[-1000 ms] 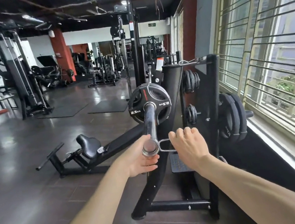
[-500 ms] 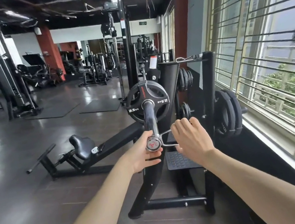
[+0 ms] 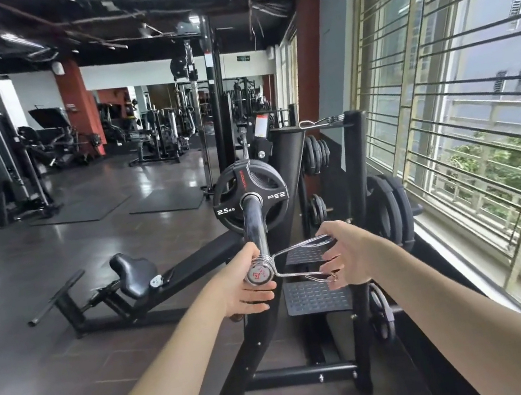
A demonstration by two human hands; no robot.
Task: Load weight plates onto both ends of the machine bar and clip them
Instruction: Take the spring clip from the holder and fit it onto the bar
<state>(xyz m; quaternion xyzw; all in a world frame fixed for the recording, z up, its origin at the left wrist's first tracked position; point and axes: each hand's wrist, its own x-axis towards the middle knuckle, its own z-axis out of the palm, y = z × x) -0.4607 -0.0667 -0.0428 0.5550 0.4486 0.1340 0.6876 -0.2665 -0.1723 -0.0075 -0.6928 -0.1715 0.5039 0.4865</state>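
Note:
The chrome machine bar (image 3: 253,223) points toward me, its end cap near the middle of the head view. A black 2.5 kg weight plate (image 3: 263,179) sits far up the sleeve. A steel spring clip (image 3: 297,258) has its coil around the very end of the bar, with its two handles sticking out to the right. My right hand (image 3: 348,251) grips those handles, thumb below and fingers above. My left hand (image 3: 243,285) cups the bar's end from the left and below.
A black plate rack (image 3: 355,163) stands just behind the bar with several plates (image 3: 390,209) on its pegs and spare clips on top. A black bench seat (image 3: 134,277) lies at the left. Barred windows run along the right wall.
The clip's coil now sits on the tip of the bar, where before it was beside it. My right hand has opened wider around the handles. The view has shifted slightly.

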